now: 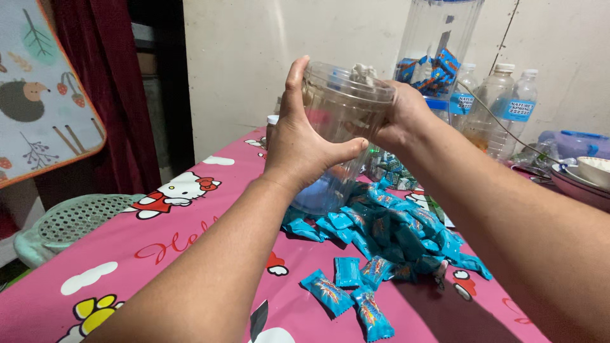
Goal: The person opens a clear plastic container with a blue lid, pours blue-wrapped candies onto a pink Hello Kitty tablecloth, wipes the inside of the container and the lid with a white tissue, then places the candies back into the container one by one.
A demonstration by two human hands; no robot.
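I hold a clear round plastic jar up in the air with both hands. My left hand wraps tight around its near left side, and my right hand grips the far right side. The jar stands tall but leans, its open top pointing up and away. Under it, blue candy packets lie in a heap on the pink cartoon table.

Candy packets cover the pink tablecloth beneath the raised clear jar, blocking set-down there. Water bottles, a tall container and bowls crowd the far right. The cloth's left portion lies open for passage.
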